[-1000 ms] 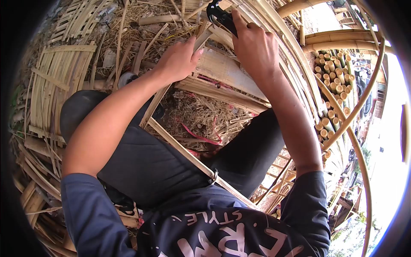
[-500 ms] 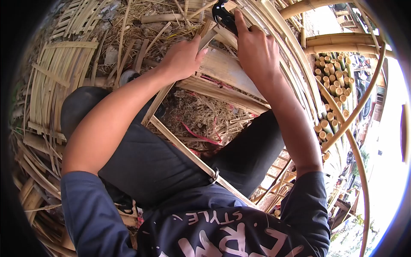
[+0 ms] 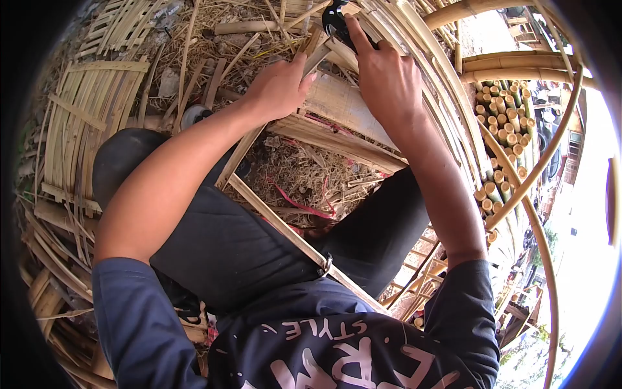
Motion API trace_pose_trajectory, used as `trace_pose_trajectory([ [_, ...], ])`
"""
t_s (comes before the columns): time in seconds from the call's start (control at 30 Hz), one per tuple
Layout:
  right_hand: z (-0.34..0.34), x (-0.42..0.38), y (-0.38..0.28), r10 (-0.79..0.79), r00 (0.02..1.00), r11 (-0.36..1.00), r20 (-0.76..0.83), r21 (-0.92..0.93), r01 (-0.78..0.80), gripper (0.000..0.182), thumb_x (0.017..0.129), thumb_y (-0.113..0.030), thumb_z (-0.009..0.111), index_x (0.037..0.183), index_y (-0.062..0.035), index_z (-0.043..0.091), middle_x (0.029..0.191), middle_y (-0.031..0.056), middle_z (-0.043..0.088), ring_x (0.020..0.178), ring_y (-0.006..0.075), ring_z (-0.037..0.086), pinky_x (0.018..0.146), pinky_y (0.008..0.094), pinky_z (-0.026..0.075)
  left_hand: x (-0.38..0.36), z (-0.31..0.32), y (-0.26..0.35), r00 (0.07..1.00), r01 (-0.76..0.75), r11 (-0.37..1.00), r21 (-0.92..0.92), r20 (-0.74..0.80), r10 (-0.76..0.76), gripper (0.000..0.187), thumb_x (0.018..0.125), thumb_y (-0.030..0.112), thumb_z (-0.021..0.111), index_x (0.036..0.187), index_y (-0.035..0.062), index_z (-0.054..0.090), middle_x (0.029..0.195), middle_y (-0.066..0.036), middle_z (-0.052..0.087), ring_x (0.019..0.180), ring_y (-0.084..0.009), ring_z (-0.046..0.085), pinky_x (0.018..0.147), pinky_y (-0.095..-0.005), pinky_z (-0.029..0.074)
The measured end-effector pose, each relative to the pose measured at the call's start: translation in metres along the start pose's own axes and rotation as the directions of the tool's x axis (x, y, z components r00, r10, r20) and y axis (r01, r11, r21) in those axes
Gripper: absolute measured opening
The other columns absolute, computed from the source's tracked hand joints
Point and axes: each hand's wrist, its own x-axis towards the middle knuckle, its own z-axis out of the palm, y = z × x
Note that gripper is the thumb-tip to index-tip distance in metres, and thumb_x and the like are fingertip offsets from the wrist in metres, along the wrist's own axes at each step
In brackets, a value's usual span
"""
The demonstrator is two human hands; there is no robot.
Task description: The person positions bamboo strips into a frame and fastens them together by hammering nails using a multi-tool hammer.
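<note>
My right hand [image 3: 390,78] is closed round a black hammer [image 3: 335,24], its index finger stretched along the tool. The hammer head is near the top edge of the view, above the end of a bamboo strip [image 3: 316,57]. My left hand [image 3: 280,87] grips this strip, with the thumb on the near side. Below both hands is a flat wooden board [image 3: 350,102]. A bamboo frame [image 3: 275,223] lies across my lap, and its front bar passes over my thighs. Part of the hammer's handle is hidden by my right hand.
Slatted bamboo panels [image 3: 97,110] lie at the left. Long bamboo strips [image 3: 447,97] run past my right arm. Cut bamboo poles [image 3: 505,123] are stacked at the right, near crossed bent poles [image 3: 541,172]. Straw and a red ribbon [image 3: 301,204] cover the ground between my legs.
My right hand and the hammer have shifted very slightly; the hammer head sits a little to the right. My left hand stays almost in place on the strip.
</note>
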Motion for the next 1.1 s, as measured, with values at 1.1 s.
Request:
trace_pose_trajectory([
  [1.1,-0.012,0.01,-0.004,0.036,0.999,0.997,0.037,0.06,-0.038,0.033,0.102,-0.035,0.053,0.102,-0.0024,0.055,0.07,0.0212,0.069,0.065,0.0382,0.072,0.052,0.047,0.056,0.002,-0.006,0.0,0.997,0.023,1.0,-0.018,0.079,-0.022,0.054,0.101,0.026,0.051,0.134,-0.017,0.045,0.094,-0.034,0.067,0.091,-0.0476,0.066,0.084,-0.0522,0.052],
])
